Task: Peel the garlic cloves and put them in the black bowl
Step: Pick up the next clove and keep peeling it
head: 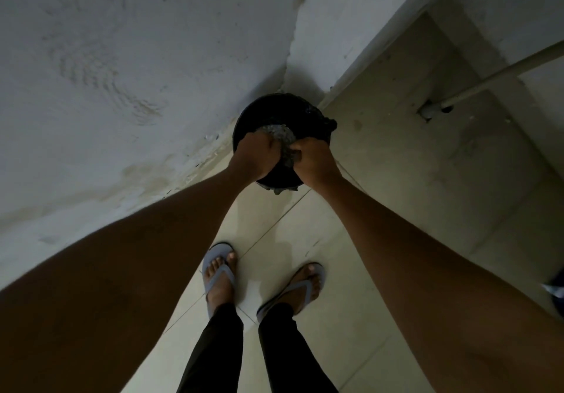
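A round black container [274, 112] lined with a black bag stands on the floor in the corner by the wall. Over its opening I hold a grey speckled object [282, 136]; the dim light hides what it is. My left hand [258, 156] grips its left side and my right hand [314, 161] grips its right side, both with fingers closed. No garlic cloves can be made out.
A stained white wall [122, 72] runs along the left. A white pipe [488, 81] crosses a recessed floor area at the right. My feet in grey flip-flops [218, 276] [300, 286] stand on pale floor tiles [351, 270] below the container.
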